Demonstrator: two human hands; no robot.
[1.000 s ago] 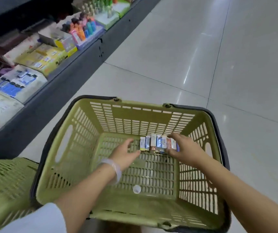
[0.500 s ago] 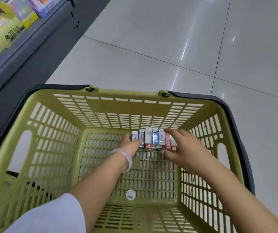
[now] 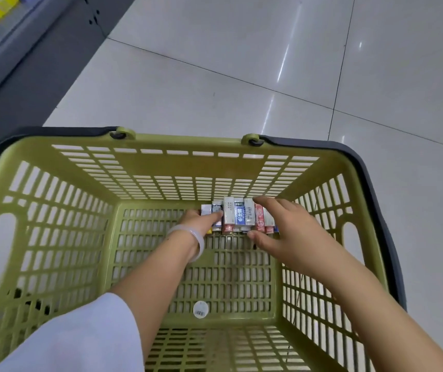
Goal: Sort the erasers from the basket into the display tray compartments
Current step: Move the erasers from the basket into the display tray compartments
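A row of wrapped erasers (image 3: 237, 216) lies packed side by side on the basket (image 3: 161, 170) floor, against its far wall, nearer the far right corner. The left hand (image 3: 197, 220) grips the row's left end, thumb lying across the outer erasers; a pale bangle (image 3: 188, 241) circles that wrist. The right hand (image 3: 286, 232) clasps the right end, fingers over the top, thumb at the near side. A round barcode sticker (image 3: 200, 309) sits near the basket's near edge. The olive basket stands on a glossy tiled floor (image 3: 242, 63), with a dark shelf base (image 3: 27, 76) at left.
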